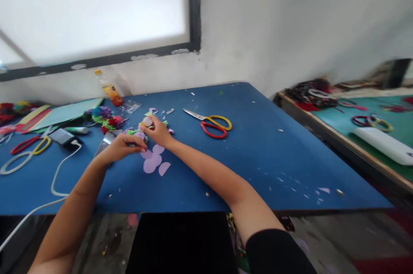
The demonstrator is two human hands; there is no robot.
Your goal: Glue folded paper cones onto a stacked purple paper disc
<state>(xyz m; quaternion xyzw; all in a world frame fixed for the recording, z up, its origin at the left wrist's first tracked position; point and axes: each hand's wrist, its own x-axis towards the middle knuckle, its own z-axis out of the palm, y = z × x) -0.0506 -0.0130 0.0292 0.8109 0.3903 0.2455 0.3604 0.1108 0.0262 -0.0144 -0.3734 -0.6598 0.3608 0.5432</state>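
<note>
My right hand [159, 132] is closed around a small bottle-like thing [147, 121] with a white round end and some yellow; its exact kind is unclear. Just left of it, my left hand [124, 148] has its fingers pinched at the edge of a lilac paper circle [146, 154]. Below the fingers, more lilac paper circles [152, 164] lie overlapping on the blue table [200, 170], beside a lilac half circle [164, 168]. Between the hands, lilac and green paper pieces [140, 135] are partly hidden.
Scissors [214, 125] with red and yellow handles lie right of my hands. Leftward are a phone [109, 138], a cabled device [63, 137], more scissors [32, 147], crumpled paper flowers [111, 124], coloured sheets [69, 113] and a leaning bottle [111, 91]. A second table [338, 119] stands right.
</note>
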